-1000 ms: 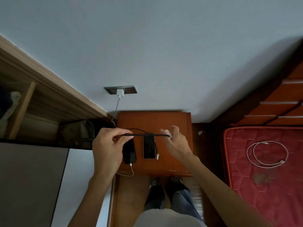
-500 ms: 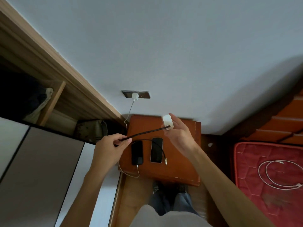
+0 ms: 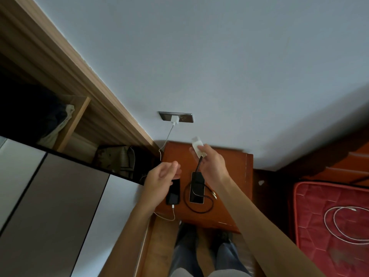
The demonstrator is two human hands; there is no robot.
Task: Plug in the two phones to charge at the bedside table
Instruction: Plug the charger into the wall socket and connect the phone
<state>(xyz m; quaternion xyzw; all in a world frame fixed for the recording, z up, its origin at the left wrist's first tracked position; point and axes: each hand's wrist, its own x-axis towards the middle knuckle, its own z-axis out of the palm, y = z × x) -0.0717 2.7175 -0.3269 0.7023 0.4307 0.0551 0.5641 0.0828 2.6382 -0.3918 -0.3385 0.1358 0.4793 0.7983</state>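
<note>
In the head view, the right hand is pinching a white charger adapter at centre frame, just below the wall socket plate. A black braided cable is hanging from the adapter and looping around the right phone on the bedside table. The left hand is hovering loosely spread, holding nothing, over the left phone, which is lying with a white cable plugged into its lower end. Another white adapter is sitting in the socket plate.
</note>
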